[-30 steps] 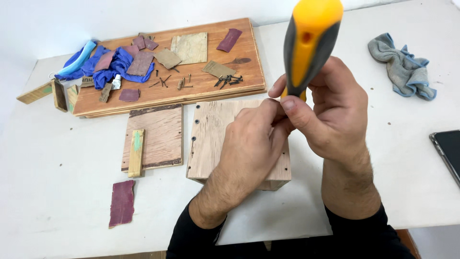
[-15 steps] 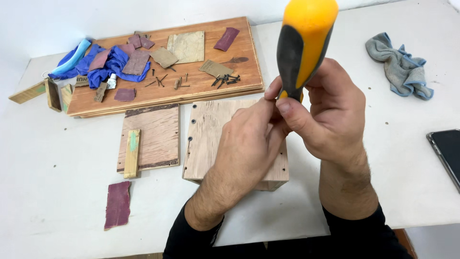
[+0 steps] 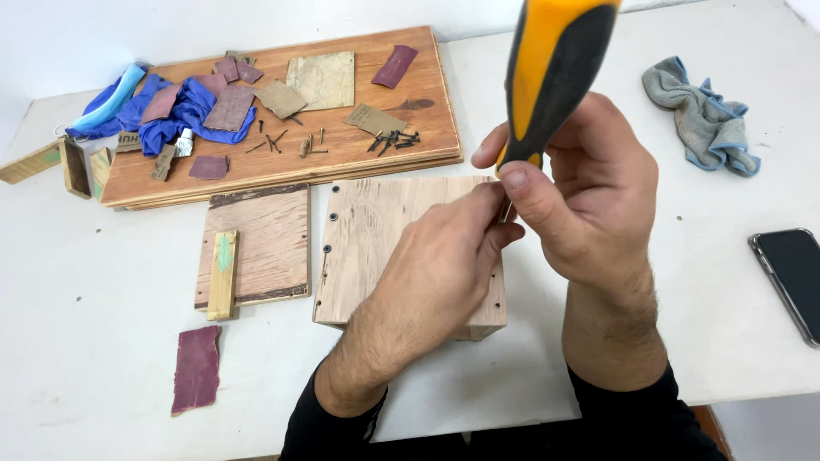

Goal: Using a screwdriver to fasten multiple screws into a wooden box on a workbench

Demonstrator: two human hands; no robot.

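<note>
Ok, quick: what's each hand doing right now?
Left hand: fingers pinched at the screwdriver shaft, above the wooden box.
Right hand: closed around the screwdriver, just below its handle.

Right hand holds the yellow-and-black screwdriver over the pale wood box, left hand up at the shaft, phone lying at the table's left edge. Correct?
Not quite: the phone lies at the table's right edge, not the left, as the head view shows. The rest stands: the right hand holds the yellow-and-black screwdriver over the pale wood box, and the left hand is up at its shaft.
</note>
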